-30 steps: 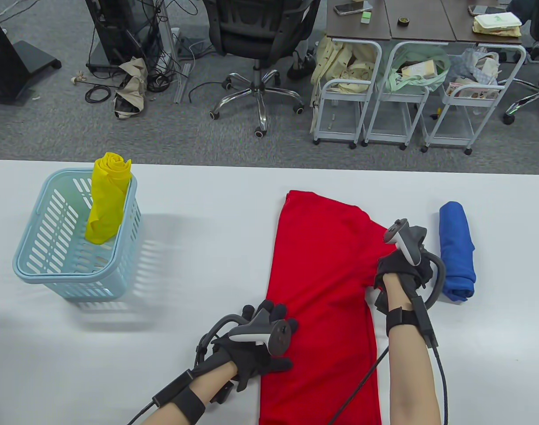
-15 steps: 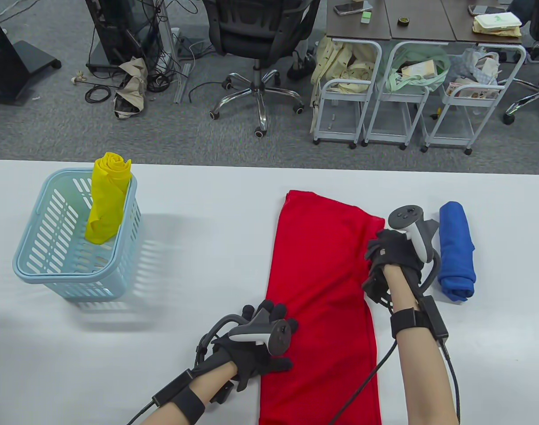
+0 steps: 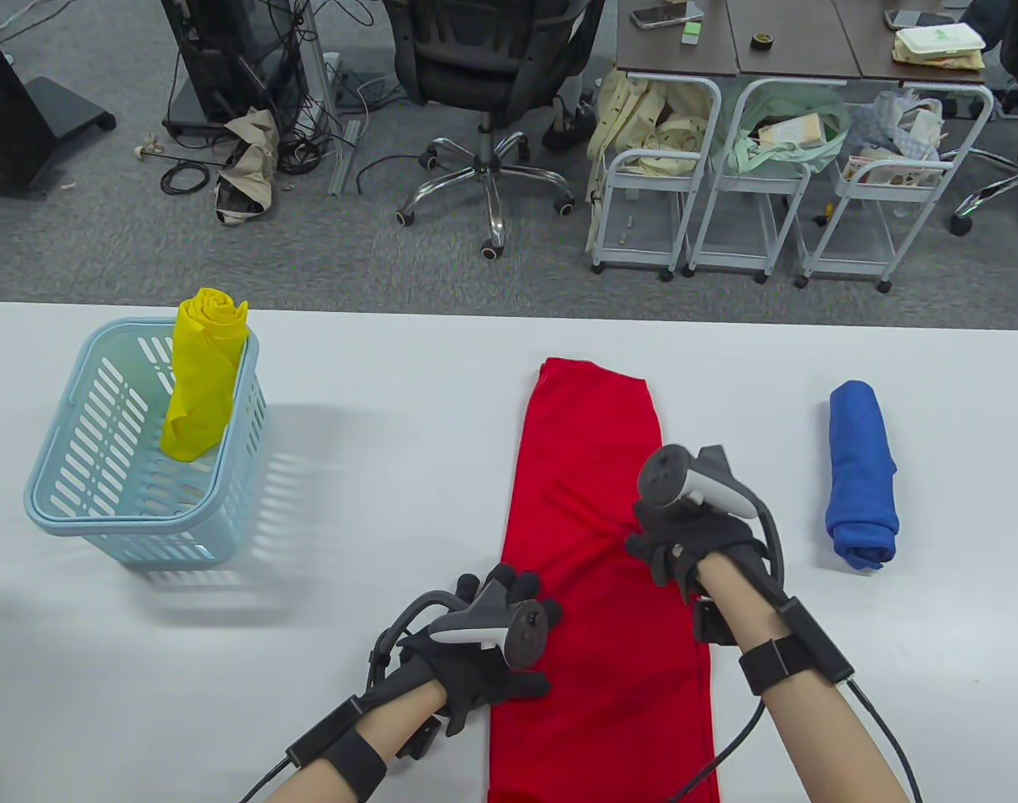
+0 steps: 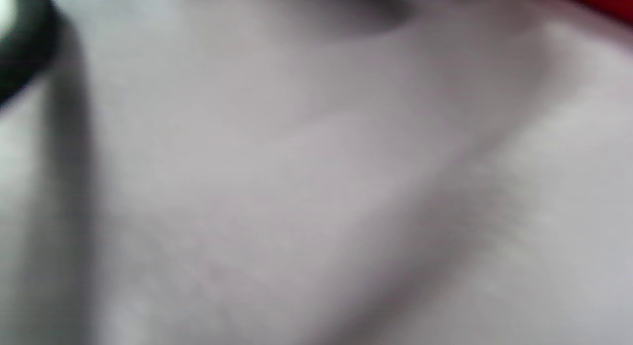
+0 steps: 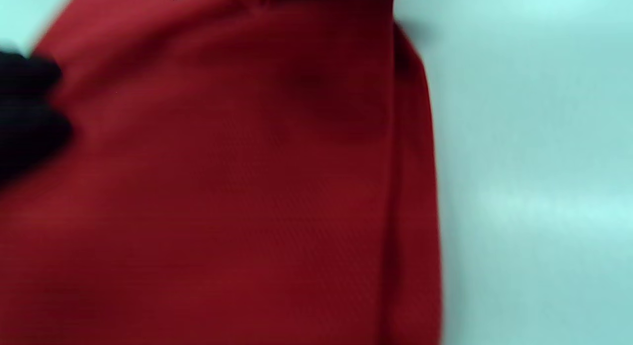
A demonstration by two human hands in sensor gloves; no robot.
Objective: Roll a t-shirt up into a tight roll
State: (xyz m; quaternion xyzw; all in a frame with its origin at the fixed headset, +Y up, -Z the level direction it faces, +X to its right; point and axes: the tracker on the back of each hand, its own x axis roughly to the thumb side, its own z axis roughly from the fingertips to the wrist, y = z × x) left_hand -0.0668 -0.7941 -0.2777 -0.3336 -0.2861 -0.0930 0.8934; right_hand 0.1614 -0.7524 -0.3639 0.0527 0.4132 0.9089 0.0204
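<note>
**Red shirt folded into a strip, both hands on it**

So the red shirt (image 3: 596, 585) lies flat on the white table (image 3: 391, 502), folded lengthwise into a long narrow strip. One end points toward the table's far side and the other runs off the near edge of the table view. Everything else is easiest to place off that shirt.

The left hand (image 3: 483, 661) sits at the shirt's left edge, down toward the near end. Its fingers (image 3: 509, 581) look spread and fairly straight, lying on the cloth rather than curled round it, so it's pressing, not gripping. The left wrist view is just a grey blur with a sliver of red in the top right corner, no help there.

The right hand (image 3: 693, 544) is on the shirt's right side, about halfway along. The fingers point down into the fabric under the tracker, and whether they're pinching cloth or just resting on it can't be told from above. The right wrist view shows red cloth filling most of the frame, with a folded edge (image 5: 410, 187) on the right and a dark blurry glove bit at the left.

Well right of the shirt lies a blue roll (image 3: 861, 473). Well to its left is a light blue basket (image 3: 74, 502), and a yellow roll (image 3: 197, 393) stands in it, leaning on the far right corner.
</note>
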